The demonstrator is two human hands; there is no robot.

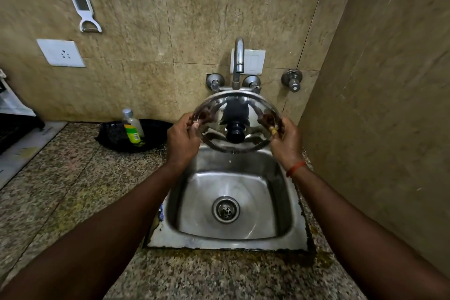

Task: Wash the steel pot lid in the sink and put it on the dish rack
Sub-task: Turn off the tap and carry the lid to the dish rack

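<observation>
Lid is up over the sink, just under the tap, knob facing me. Left hand and right hand have fingers pinched on opposite rim edges. Risks: wet rim slips, lid drops and clangs into the basin; raised any higher, it knocks the spout. Rack at far left, barely in view.

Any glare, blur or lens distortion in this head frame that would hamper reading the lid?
Head view: wide-angle bending bows the wall tiles and counter edges; the steel pot lid mirrors its surroundings, so its surface is hard to read; left hand and right hand are fairly sharp; the dish rack at the left edge is dark and cropped.
</observation>
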